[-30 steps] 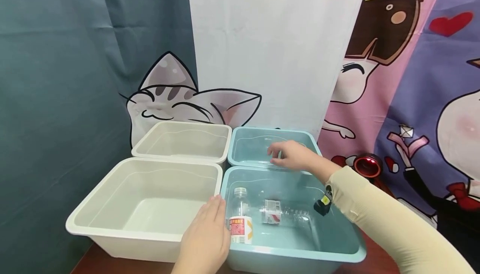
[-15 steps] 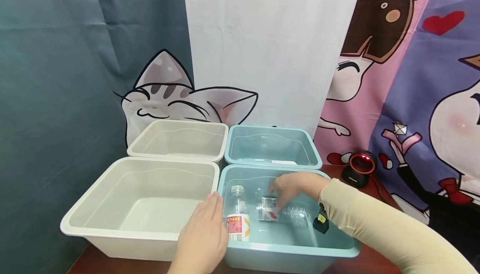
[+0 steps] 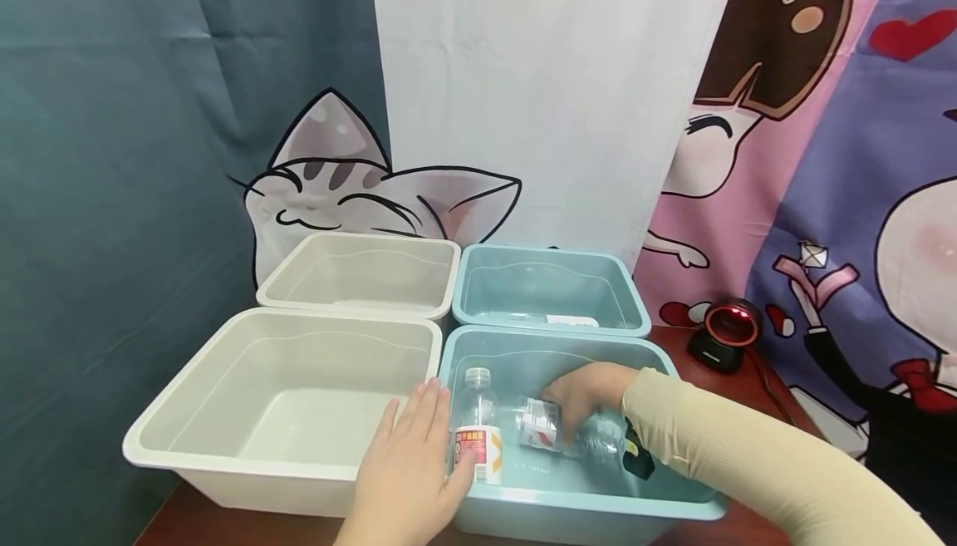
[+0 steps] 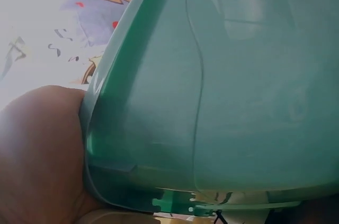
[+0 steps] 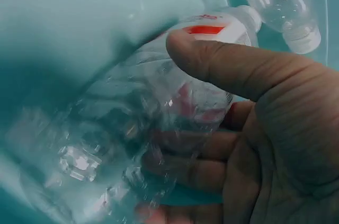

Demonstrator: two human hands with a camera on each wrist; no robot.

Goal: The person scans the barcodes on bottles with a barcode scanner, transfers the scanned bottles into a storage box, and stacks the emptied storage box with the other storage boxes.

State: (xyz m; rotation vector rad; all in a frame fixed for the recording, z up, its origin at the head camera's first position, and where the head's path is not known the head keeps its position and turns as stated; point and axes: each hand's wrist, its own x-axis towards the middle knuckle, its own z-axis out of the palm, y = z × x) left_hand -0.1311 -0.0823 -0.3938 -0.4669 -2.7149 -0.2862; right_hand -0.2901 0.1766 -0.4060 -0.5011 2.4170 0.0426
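My right hand [image 3: 586, 396] reaches down into the front blue tub [image 3: 591, 498] and grips a clear plastic bottle [image 3: 540, 424] lying on its side. In the right wrist view the thumb lies across the near side of this bottle [image 5: 196, 28] and the fingers curl round behind it. A second clear bottle [image 3: 478, 450], with a white cap and a red, white and yellow label, stands out at the tub's left side. My left hand [image 3: 407, 467] rests with straight fingers where the blue tub's rim meets the front cream tub [image 3: 247, 467].
Behind stand another cream tub [image 3: 359, 311] and another blue tub [image 3: 549, 328], which holds something with a white label [image 3: 571, 321]. A black scanner with a glowing red ring [image 3: 728, 334] sits on the reddish-brown table [image 3: 676, 346] at the right. Printed curtains hang behind.
My right hand has come down from above the back blue tub into the front one and taken hold of the lying bottle. The left hand's fingers and thumb have spread slightly.
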